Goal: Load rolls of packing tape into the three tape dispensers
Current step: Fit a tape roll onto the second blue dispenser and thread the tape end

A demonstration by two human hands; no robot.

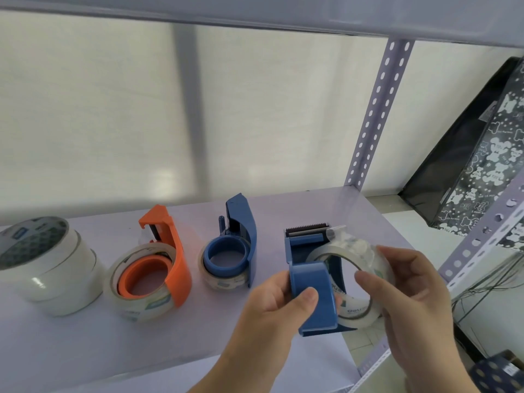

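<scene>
My left hand point(279, 303) grips the curved handle of a blue tape dispenser point(310, 282) held above the shelf's right front corner. Its toothed blade points away from me. My right hand point(408, 287) holds a clear tape roll point(351, 276) that sits in this dispenser, with a loose crumpled tape end up near the blade. An orange dispenser point(167, 262) with a clear roll around its hub lies on the shelf at centre left. A second blue dispenser point(235, 248) with a roll on it lies beside it, to the right.
A stack of spare tape rolls point(48, 265) stands at the shelf's far left. The pale shelf board point(141, 341) ends just right of my hands, by a perforated upright point(377, 114). A black patterned bag point(482, 154) leans at the right, with cables below.
</scene>
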